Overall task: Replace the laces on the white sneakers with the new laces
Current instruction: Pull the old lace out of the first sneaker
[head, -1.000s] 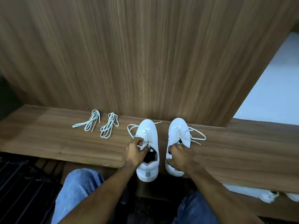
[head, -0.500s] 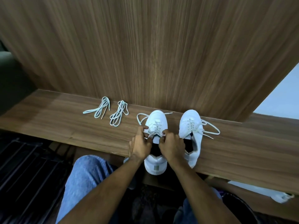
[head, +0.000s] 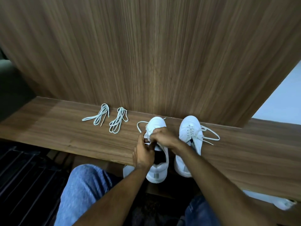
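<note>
Head view: both hands busy at the old lace on the left sneaker [head: 157,126], standing toe to the wall panel [head: 154,54] on the tabletop [head: 48,131], heel hanging over the near edge. Left hand [head: 143,152] at the sneaker's left flank, fingers curled, apparently pinching the lace near the upper eyelets; exact grip hidden. Right hand [head: 162,136] across the tongue, fingers bent and pinched on the lace as well. One loop of old lace [head: 140,126] trailing off to the left of that sneaker.

Right of the left sneaker, just beside it: right sneaker [head: 190,132], laced, loose ends spread to its right. Left of the left sneaker, apart from it: two bundles of new laces [head: 116,123], side by side, untouched.

Best approach, as a judgement: loosen crossing by crossing from the top eyelets down, steady the sneaker with one hand, pull gently to avoid tipping it off the edge.
</note>
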Demonstrator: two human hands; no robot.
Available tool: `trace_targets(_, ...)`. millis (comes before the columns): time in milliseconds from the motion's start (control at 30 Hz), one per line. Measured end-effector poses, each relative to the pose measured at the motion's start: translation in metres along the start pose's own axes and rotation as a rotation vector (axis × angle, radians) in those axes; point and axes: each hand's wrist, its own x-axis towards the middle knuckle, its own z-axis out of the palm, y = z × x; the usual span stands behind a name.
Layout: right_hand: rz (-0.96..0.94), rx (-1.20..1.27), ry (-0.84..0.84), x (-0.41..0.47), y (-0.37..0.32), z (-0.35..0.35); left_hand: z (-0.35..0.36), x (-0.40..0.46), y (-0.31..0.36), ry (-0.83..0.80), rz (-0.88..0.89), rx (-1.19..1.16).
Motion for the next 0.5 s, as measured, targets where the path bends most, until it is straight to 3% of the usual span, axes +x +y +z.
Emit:
trace_targets(67,0.054,0.321,-0.001,-0.006,-0.02,-0.025,0.0,-0.001,0.002,0.019,-0.008,0.044)
trace_targets(133,-0.003,0.521,0.102,-0.008,-0.038,-0.056,0.001,-0.002,0.003,0.027,-0.007,0.068)
trace_targets(300,-0.223,0.739,0.304,-0.01,-0.086,-0.128,0.0,-0.003,0.002,0.029,-0.017,0.081)
trace_targets(367,-0.26,0.579,0.412,-0.001,-0.089,-0.145,-0.001,-0.005,0.004,0.029,0.016,0.107)
trace_targets(433,-0.187,0.162,0.467,0.01,-0.076,-0.146,0.0,-0.005,0.004,0.026,0.055,0.133)
trace_targets(500,-0.036,-0.303,0.407,0.016,-0.048,-0.131,-0.001,-0.005,0.004,0.011,0.107,0.15)
